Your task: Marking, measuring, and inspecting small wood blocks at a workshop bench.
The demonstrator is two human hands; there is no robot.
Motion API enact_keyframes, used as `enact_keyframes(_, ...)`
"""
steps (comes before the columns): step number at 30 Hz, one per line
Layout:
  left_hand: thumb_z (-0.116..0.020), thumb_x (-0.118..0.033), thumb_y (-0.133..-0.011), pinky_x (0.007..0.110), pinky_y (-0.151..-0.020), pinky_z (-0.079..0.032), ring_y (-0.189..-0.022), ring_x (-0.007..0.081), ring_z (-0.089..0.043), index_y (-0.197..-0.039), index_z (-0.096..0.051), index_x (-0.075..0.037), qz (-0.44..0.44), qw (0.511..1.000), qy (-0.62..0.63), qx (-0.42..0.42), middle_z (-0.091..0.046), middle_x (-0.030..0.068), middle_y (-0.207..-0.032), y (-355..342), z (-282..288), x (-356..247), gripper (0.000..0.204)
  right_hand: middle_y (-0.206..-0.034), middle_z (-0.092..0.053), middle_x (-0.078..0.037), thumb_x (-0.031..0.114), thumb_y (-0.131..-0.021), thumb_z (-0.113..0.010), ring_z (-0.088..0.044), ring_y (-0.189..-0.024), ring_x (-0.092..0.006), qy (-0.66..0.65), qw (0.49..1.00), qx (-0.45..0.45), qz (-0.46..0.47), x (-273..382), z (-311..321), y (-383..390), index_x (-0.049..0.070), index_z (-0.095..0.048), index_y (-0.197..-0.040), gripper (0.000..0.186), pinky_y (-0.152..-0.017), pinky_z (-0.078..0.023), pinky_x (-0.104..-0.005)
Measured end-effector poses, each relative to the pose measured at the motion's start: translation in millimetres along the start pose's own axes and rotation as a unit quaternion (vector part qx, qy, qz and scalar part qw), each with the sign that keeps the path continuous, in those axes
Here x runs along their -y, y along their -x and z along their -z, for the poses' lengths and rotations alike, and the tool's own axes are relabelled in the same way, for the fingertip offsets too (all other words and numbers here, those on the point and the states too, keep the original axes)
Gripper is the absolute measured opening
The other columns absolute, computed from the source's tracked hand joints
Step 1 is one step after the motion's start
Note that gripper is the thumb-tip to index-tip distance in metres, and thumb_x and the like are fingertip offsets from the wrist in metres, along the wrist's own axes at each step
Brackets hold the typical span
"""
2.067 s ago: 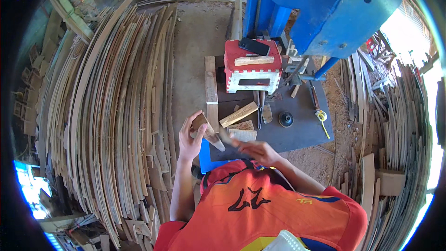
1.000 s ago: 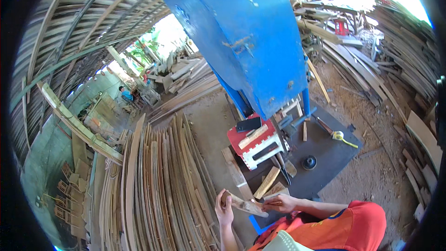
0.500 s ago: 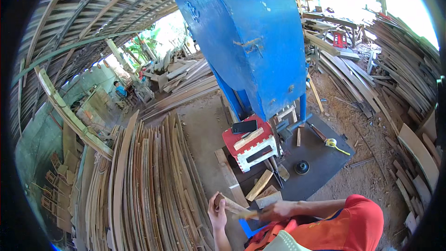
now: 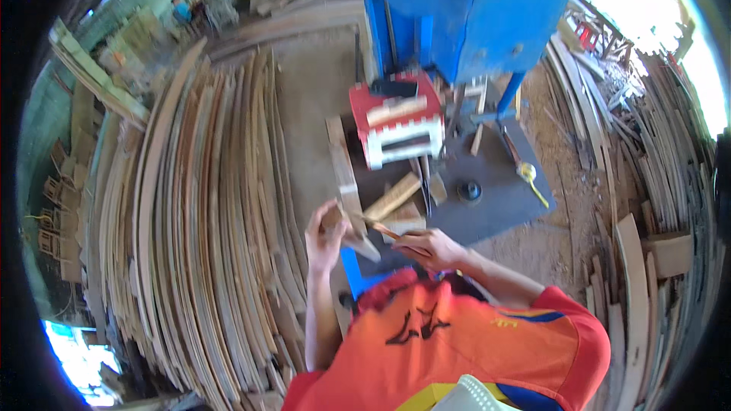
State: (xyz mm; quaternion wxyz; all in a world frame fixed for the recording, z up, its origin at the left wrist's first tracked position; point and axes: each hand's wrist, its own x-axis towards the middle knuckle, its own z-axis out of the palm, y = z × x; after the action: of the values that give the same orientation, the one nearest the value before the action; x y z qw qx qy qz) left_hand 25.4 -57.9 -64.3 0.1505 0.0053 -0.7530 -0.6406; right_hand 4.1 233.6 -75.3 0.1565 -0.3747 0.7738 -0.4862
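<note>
My left hand (image 4: 326,237) is closed on a short, tapered wooden piece (image 4: 364,245), tilted over the near edge of a dark table (image 4: 495,213). My right hand (image 4: 430,251) grips a thin brownish stick-like tool (image 4: 382,230), its far end at the wooden piece; whether they touch is unclear. Just beyond lie a pale offcut (image 4: 392,196) and other small blocks. A red-and-white step stool (image 4: 403,144) stands on the table, carrying a dark phone (image 4: 388,87) and a wood strip. A round black object (image 4: 469,191) and yellow tape measure (image 4: 527,172) lie to the right.
A large blue machine (image 4: 487,23) rises behind the table. Long stacked boards (image 4: 205,221) line the left, with more timber (image 4: 632,289) along the right. A person in blue (image 4: 181,11) is far back at upper left, beside clutter and a wall.
The view has swung back down from the roof toward my hands and the table. The tool in my right hand has shifted along the wooden piece and now shows more clearly.
</note>
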Motion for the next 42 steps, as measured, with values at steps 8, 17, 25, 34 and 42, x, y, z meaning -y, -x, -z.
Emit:
enact_keyframes(8, -0.072, -0.013, -0.095, 0.035, -0.102, -0.050, -0.115, 0.0178, -0.065, -0.132, -0.059, -0.003, 0.029, 0.999, -0.014, 0.022, -0.069, 0.0100, -0.124, 10, 3, -10, 0.040, -0.104, -0.073, -0.014, 0.025, -0.109, -0.054, -0.070, -0.093, -0.0212, -0.122, 0.982, -0.026, -0.140, -65, -20, -3, 0.003, -0.064, -0.121, 0.027, -0.085, -0.055, -0.0370)
enact_keyframes(17, -0.069, -0.008, -0.090, 0.039, -0.103, -0.050, -0.117, 0.0240, -0.065, -0.133, -0.053, -0.003, 0.053, 0.997, 0.059, -0.003, -0.068, 0.0166, -0.126, 25, 8, -1, 0.046, -0.101, -0.073, -0.010, 0.033, -0.113, -0.046, -0.070, -0.093, -0.0185, -0.524, 0.835, 0.086, -0.142, -75, -49, -6, 0.004, -0.063, -0.119, 0.034, -0.083, -0.056, -0.0344)
enact_keyframes(25, -0.066, -0.003, -0.089, 0.038, -0.105, -0.049, -0.120, 0.0251, -0.064, -0.130, -0.051, -0.003, 0.070, 0.990, 0.102, 0.070, -0.067, 0.0178, -0.128, 30, -1, -13, 0.044, -0.092, -0.073, -0.010, 0.023, -0.110, -0.051, -0.068, -0.078, -0.0175, -0.393, 0.890, 0.075, -0.216, -73, -56, -38, 0.000, -0.065, -0.107, 0.027, -0.074, -0.056, -0.0347)
enact_keyframes(34, -0.077, -0.025, -0.085, 0.041, -0.110, -0.042, -0.131, 0.0292, -0.053, -0.138, -0.051, -0.001, 0.112, 0.987, -0.028, 0.109, -0.054, 0.0184, -0.137, 34, 26, -29, 0.064, -0.088, -0.068, -0.009, 0.026, -0.111, -0.047, -0.067, -0.076, -0.0193, -0.449, 0.861, 0.083, -0.224, -90, -57, -25, 0.004, -0.062, -0.105, 0.028, -0.074, -0.056, -0.0340)
enact_keyframes(42, -0.083, -0.020, -0.086, 0.043, -0.108, -0.048, -0.125, 0.0344, -0.063, -0.136, -0.058, -0.003, 0.076, 0.960, -0.201, 0.177, -0.065, 0.0184, -0.132, 39, 29, -76, 0.059, -0.099, -0.065, -0.009, 0.026, -0.112, -0.049, -0.067, -0.091, -0.0189, -0.533, 0.838, 0.070, -0.095, -2, -17, -45, 0.006, -0.058, -0.118, 0.023, -0.082, -0.054, -0.0334)
